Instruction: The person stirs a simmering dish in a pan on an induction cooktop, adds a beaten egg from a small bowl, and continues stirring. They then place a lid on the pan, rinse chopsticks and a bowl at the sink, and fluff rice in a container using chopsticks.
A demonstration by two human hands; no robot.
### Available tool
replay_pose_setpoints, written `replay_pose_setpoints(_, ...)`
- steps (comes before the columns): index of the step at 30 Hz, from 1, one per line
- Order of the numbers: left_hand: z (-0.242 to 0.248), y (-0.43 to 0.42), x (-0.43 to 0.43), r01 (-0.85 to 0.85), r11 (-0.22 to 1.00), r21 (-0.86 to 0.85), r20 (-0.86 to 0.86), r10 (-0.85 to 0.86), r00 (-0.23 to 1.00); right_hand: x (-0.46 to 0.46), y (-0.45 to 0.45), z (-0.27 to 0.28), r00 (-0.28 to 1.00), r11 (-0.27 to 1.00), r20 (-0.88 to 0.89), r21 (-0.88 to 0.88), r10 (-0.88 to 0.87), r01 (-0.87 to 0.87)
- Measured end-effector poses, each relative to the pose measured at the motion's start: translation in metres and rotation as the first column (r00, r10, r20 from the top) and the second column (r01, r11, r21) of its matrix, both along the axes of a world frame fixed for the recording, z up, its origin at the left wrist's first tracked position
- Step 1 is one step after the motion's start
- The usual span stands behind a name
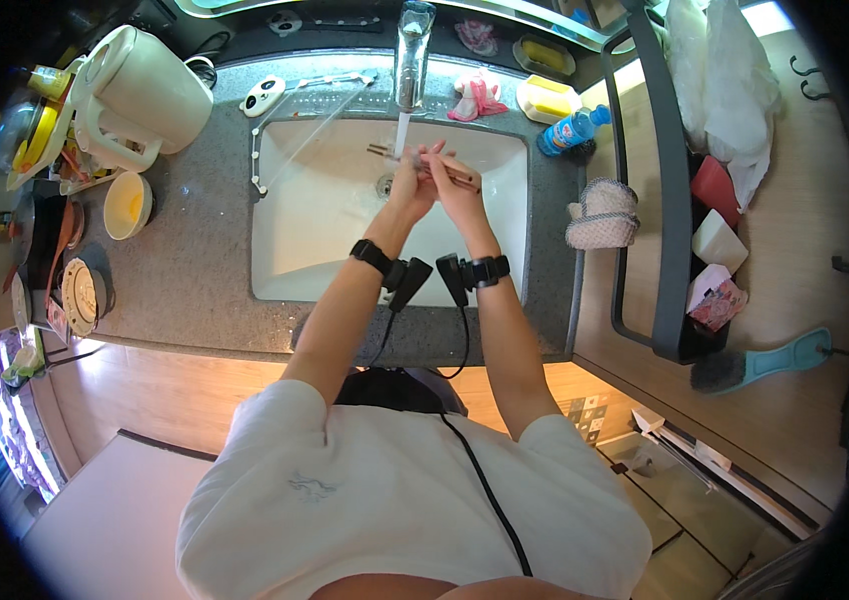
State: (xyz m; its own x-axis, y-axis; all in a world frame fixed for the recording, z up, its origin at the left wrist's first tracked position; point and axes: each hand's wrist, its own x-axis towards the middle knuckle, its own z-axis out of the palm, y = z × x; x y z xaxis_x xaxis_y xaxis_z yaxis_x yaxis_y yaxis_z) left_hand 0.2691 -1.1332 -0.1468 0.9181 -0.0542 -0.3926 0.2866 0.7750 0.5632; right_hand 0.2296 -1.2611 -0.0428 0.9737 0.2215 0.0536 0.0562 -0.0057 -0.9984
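Observation:
Water runs from the chrome faucet (411, 64) into the white sink (304, 225) in front of me. Beneath the stream, my left hand (413, 186) is closed around a pair of brown chopsticks (463, 178). My right hand (462, 196) grips them too, near their thicker end at the right. Their thin tips stick out to the left, beside the water. Fingers of both hands overlap, so the chopsticks' middle is hidden. The drain (385, 186) shows just left of my left hand. Both wrists wear black strapped devices with cables.
Left on the grey counter (199, 247) stand a white pitcher (139, 97), a yellowish bowl (127, 206) and a beige dish (81, 296). To the right are a sponge in a holder (548, 99), a blue bottle (573, 131), a folded cloth (603, 214) and a wall rack (668, 225).

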Motion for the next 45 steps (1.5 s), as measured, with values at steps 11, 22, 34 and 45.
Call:
replay_pose_setpoints(11, 0.053, 0.051, -0.011, -0.122, 0.95, 0.289, -0.117, 0.161, 0.98, -0.07, -0.071, 0.07, 0.998, 0.979, 0.0, -0.195, -0.057, 0.056)
replay_pose_setpoints(22, 0.17, -0.003, 0.015, -0.629, -0.546, 0.554, 0.606, -0.254, 0.754, -0.129, -0.099, 0.058, 0.983, 0.902, -0.006, -0.397, -0.186, 0.168)
replay_pose_setpoints(34, 0.177, 0.024, 0.003, -0.271, -0.656, 0.704, 0.25, -0.128, 0.96, -0.195, -0.114, 0.137, 0.96, 0.889, 0.222, -0.386, -0.169, 0.245)
replay_pose_setpoints(45, 0.179, 0.023, 0.013, -0.476, -0.734, 0.485, 0.369, -0.321, 0.872, -0.242, -0.108, 0.163, 0.892, 0.841, 0.351, -0.355, -0.285, 0.408)
